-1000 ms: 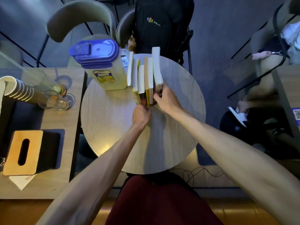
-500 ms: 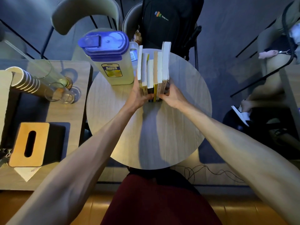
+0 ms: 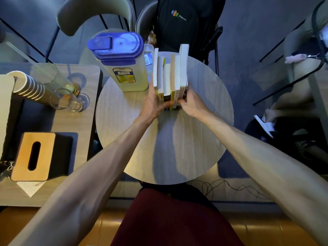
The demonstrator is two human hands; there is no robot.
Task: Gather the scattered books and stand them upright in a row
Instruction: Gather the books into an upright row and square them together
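Your left hand (image 3: pixel 153 105) and right hand (image 3: pixel 192 103) press together the row of stiff, upright paper books (image 3: pixel 170 77) at 12 o'clock. They look tippy; squeeze both ends low.

Showing "Aqua" on the yellow label of the clear plastic jug with blue lid (image 3: pixel 122 68), standing just left of the left hand's fingers (image 3: pixel 154 93).

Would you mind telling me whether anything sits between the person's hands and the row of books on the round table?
Nothing visible does: the left hand and right hand already press the row of books from both sides. The water jug stands just left.
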